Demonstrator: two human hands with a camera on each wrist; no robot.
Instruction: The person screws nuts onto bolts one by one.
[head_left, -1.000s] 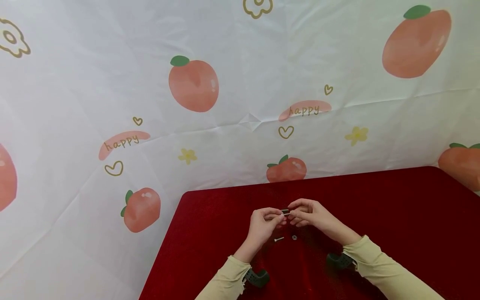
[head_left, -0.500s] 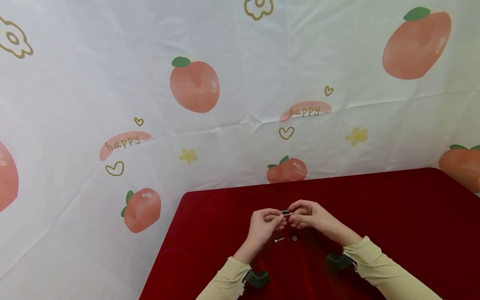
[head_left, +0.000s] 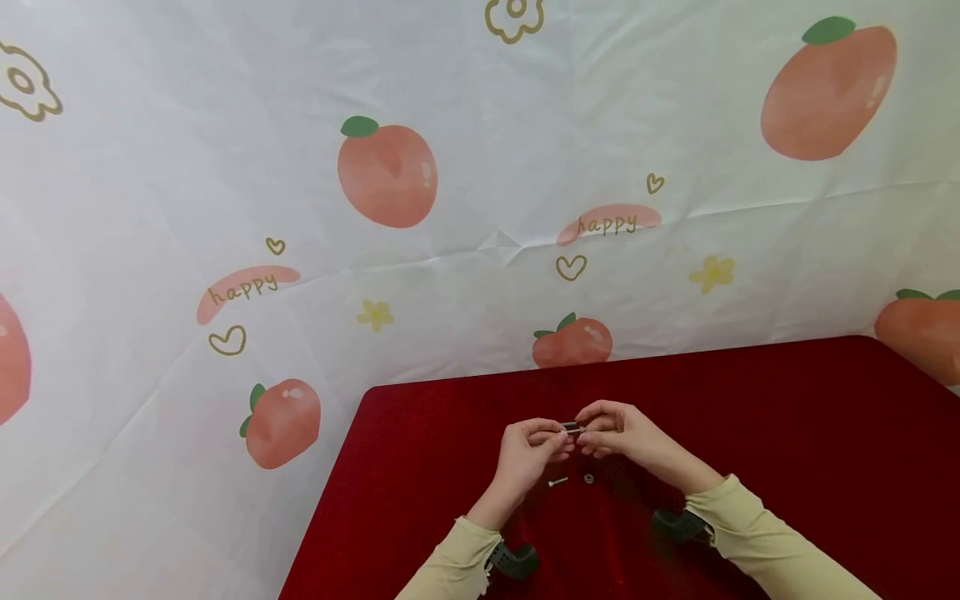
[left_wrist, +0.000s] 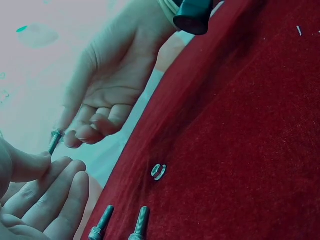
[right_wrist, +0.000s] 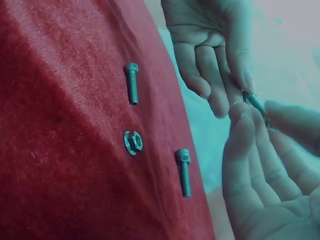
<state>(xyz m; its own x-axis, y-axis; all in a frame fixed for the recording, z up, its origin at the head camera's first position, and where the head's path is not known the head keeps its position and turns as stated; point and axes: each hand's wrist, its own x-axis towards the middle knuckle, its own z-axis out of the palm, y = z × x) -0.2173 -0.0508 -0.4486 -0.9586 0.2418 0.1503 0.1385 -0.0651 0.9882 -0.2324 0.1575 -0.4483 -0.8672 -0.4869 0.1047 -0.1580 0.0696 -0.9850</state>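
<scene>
My left hand (head_left: 523, 454) pinches a small metal bolt (right_wrist: 256, 103) between thumb and fingers. From the other side, my right hand (head_left: 637, 437) pinches a small ring-like nut (left_wrist: 57, 134) at the bolt's far end; its fingertips partly hide it. Both hands are held above the red cloth, fingertips close together. Below them on the cloth lie a loose bolt (head_left: 558, 482) and, to its right, a nut with a washer (head_left: 588, 478). Another bolt (head_left: 570, 423) lies behind the fingertips. The right wrist view shows both loose bolts and the nut with washer (right_wrist: 133, 143).
A red velvety cloth (head_left: 420, 500) covers the table. Behind it hangs a white sheet (head_left: 465, 150) printed with fruit and hearts. Dark wrist mounts (head_left: 516, 560) stick out under both forearms. In the left wrist view, small pale bits (left_wrist: 299, 31) lie on the cloth.
Both hands stay in nearly the same place. The right fingertips shift slightly at the bolt's end, and a little more of the bolt shows. The loose parts have not moved.
</scene>
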